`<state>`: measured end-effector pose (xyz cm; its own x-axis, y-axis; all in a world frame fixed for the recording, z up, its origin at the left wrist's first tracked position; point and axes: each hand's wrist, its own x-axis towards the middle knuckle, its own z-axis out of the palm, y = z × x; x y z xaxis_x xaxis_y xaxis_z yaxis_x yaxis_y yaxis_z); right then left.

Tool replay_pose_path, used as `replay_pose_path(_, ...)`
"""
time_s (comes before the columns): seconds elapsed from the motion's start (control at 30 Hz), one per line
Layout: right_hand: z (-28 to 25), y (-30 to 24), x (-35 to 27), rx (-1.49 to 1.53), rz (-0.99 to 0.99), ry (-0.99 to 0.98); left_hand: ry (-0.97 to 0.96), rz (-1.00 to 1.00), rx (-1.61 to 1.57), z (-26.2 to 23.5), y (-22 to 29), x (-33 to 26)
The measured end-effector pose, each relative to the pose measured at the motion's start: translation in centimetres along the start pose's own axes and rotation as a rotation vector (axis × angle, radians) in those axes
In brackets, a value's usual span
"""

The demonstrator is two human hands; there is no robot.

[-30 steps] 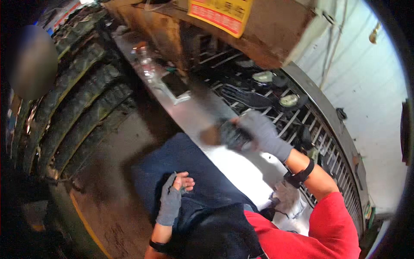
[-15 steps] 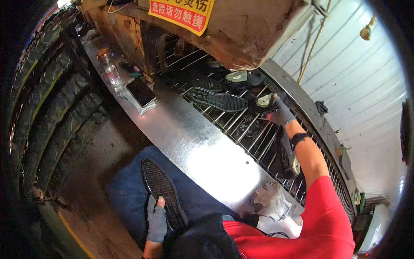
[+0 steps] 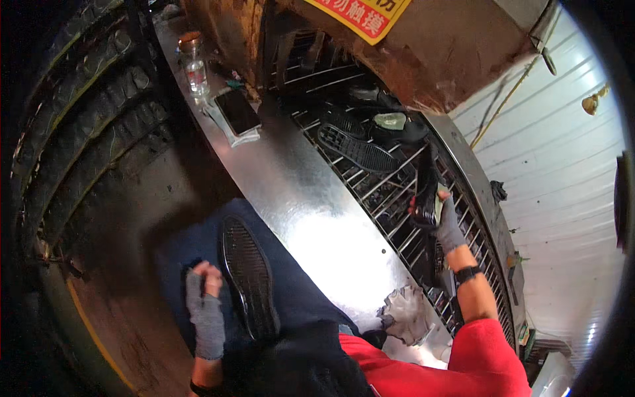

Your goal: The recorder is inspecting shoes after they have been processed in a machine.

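A black shoe sole (image 3: 246, 271) lies tread up across the blue cloth over my thighs. Just left of it is my left hand (image 3: 206, 301) in a grey fingerless glove, fingers curled with nothing seen in them. Over the metal rack, my right hand (image 3: 448, 215), gloved the same way, grips a glossy black shoe (image 3: 428, 188) by its heel end, toe pointing away from me. Another black sole (image 3: 357, 149) rests on the rods, with a shoe with a pale insole (image 3: 390, 122) behind it. Below my right wrist, one more dark shoe (image 3: 433, 261) is partly hidden.
A rusty machine housing (image 3: 423, 73) overhangs the far part of the rod conveyor (image 3: 390, 215). On the steel ledge (image 3: 264, 172) are a phone (image 3: 238, 111), a bottle (image 3: 196, 76) and a crumpled grey cloth (image 3: 407, 314). Racks of dark shoe parts (image 3: 86, 126) stand at left.
My right hand has closed on the shoe, lifted it off the rack and drawn it nearer. My left hand has let go of the sole and shifted left. The view has turned slightly.
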<state>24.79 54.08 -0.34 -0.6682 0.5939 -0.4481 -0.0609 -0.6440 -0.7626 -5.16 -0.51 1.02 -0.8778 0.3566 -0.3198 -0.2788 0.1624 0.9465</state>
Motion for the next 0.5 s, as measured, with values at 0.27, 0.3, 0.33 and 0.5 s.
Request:
replay_pose_path(0.27,15.7,11.1,-10.1,-0.027,0.264,-0.304,-0.402,0.251,-0.215,5.1,4.6,0.0)
replay_pose_path(0.3,18.1,12.2,-10.7,-0.115,0.233,-0.353,-0.387,0.257,-0.267,6.0,5.4,-0.1)
replay_pose_path(0.33,20.4,13.1,-11.5,-0.105,0.262,-0.361,-0.325,0.285,-0.270,6.3,6.2,-0.1)
replay_pose_path(0.5,30.6,16.3,-13.9,-0.463,0.048,-0.742,-0.278,0.245,-0.536,3.7,9.0,0.0)
